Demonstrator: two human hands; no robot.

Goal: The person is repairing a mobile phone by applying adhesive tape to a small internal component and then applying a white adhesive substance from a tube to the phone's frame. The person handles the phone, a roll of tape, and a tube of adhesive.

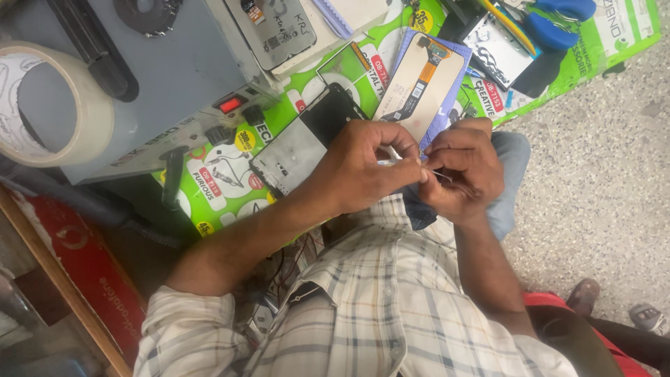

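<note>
Head view, looking straight down over the person's plaid shirt.

Both hands meet over the lap, just near of the green printed mat (230,188). I read the left hand (363,167) as closed in a pinch: thumb and forefinger are drawn together on something very small at the point where the two hands touch. The right hand (464,171) is curled shut around a thin wire-like tool (441,174), of which only a short pale length shows between the fingers. What the left pinch holds is too small to tell (possibly a screw or a tiny part, but I won't call it).

My judgement on the hold: the hands are braced fingertip to fingertip, which would steady fine work on a small piece; the wrists hang free above the knee rather than resting on the mat.

The opened phone body (303,139), dark glass end far, bare metal frame end near, lies flat on the mat just left of the left hand, touching or nearly under its knuckles. A spare display panel with an orange flex cable (419,84) lies just far of both hands, propped on a blue sleeve.

Further left: grey machine housing with a red switch (230,105), and a roll of pale tape (52,105) on top of it. Scissors with blue handles (558,21) lie far right.
</note>
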